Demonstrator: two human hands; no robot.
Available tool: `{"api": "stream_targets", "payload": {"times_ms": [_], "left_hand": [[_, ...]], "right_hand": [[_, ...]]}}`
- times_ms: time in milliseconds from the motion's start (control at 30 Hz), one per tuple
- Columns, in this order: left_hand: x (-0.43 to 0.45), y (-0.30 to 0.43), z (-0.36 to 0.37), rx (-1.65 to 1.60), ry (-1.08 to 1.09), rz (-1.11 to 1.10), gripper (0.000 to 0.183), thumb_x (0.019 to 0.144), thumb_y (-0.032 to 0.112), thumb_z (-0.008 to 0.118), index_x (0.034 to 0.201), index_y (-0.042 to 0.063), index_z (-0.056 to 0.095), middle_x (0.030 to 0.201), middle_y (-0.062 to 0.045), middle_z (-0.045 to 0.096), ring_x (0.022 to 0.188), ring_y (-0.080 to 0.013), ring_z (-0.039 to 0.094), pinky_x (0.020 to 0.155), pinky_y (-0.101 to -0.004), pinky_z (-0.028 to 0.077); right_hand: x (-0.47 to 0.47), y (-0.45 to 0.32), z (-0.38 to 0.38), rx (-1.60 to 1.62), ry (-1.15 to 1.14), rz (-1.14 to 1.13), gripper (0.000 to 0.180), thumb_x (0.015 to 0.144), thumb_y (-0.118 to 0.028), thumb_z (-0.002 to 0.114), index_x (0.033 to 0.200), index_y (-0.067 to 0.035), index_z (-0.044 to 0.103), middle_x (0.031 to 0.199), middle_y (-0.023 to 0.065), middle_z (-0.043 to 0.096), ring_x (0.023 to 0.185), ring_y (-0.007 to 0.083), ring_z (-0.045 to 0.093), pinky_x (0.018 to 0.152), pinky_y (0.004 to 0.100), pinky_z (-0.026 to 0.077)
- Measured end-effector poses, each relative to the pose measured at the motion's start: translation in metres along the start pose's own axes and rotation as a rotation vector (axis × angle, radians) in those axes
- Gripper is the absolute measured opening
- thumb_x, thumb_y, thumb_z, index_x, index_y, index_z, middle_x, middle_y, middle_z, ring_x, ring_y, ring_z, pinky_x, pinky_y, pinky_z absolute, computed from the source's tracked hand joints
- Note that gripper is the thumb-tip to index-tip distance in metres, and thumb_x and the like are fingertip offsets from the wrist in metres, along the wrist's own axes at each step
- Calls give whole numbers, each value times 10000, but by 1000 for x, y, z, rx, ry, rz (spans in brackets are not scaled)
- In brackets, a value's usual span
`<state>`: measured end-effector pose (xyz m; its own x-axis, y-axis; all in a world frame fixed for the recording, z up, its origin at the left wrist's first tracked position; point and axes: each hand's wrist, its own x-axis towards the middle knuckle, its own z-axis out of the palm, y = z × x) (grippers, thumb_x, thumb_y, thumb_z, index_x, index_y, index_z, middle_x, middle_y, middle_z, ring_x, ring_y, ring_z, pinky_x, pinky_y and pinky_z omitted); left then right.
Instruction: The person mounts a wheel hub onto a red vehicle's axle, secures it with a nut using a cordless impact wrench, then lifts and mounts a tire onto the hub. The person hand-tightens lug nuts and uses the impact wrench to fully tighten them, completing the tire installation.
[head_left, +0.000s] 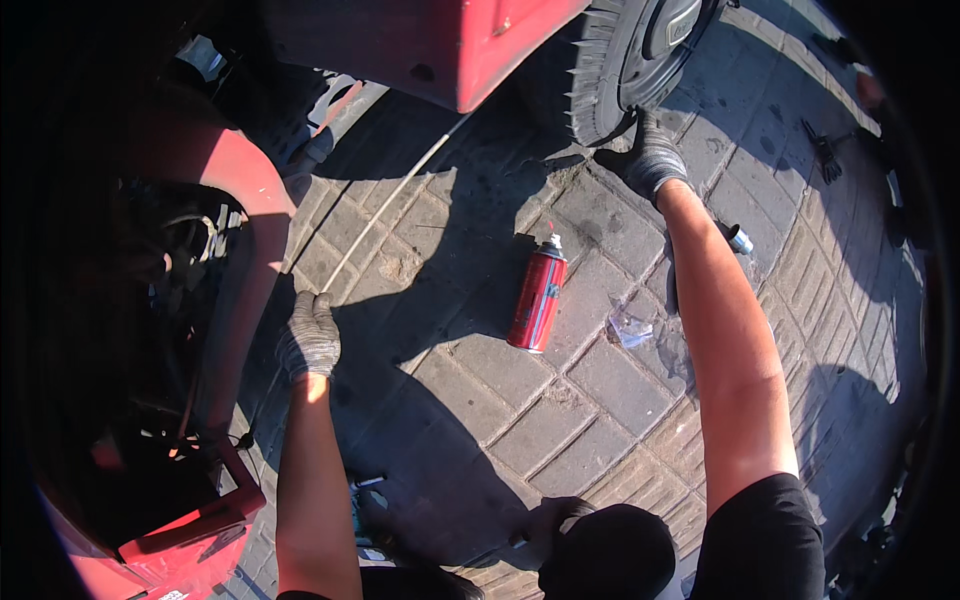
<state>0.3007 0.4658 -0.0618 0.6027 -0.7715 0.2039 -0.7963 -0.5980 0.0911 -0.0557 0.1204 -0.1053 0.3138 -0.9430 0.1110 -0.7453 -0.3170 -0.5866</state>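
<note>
My left hand (310, 335), in a grey knit glove, is closed around the lower end of a thin, pale cable or rod (397, 191). This runs up and right to the corner of a red body panel (480, 45). My right hand (651, 159), in a matching glove, touches the lower edge of a black tyre (596, 82) at the top, its thumb apart from the fingers. Between my arms a red aerosol can (538, 298) with a white nozzle and a thin red straw lies on the paving.
A red tubular frame (255, 225) and dark machinery stand at the left. A metal socket (739, 240) and a clear plastic scrap (631, 330) lie near my right arm. Dark-handled tools (825, 159) lie at the upper right, beside what may be another person at the edge.
</note>
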Motion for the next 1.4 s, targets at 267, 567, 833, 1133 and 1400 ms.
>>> {"api": "stream_targets", "payload": {"times_ms": [267,567,833,1133,1400], "left_hand": [[-3,6,-33,-167,-71,23,284,941,256,586,918,-23,626,809,-224,620,758,-365,600,733,-411,477],[-3,4,-39,-72,-166,-46,233,928,245,620,929,12,626,812,-217,632,782,-347,637,720,-423,477],[5,14,-32,-43,-255,31,326,932,384,562,1000,79,655,901,-225,669,872,-432,634,763,-511,498],[3,30,-49,10,-249,-42,347,929,386,567,998,57,651,917,-244,653,924,-443,613,814,-499,480],[-9,23,-45,-48,-147,-15,400,961,436,476,1066,87,640,914,-241,667,907,-442,632,785,-532,495]], "right_hand": [[21,-137,-92,445,592,-156,1043,707,-433,831,1410,81,258,1293,255,523,1160,265,547,977,344,438],[0,-50,-3,-126,224,-41,876,620,-387,856,1309,8,486,1221,227,616,1123,332,608,971,380,483],[19,-101,-92,441,66,-90,862,655,-498,861,1213,78,544,1060,223,681,996,292,665,852,375,528],[-6,-29,2,151,66,-42,766,633,-302,878,1238,-3,518,1162,209,639,1075,325,618,923,411,487],[-123,19,42,249,-125,161,848,759,-368,824,1408,-25,399,1377,214,503,1231,321,526,985,396,463]]}}
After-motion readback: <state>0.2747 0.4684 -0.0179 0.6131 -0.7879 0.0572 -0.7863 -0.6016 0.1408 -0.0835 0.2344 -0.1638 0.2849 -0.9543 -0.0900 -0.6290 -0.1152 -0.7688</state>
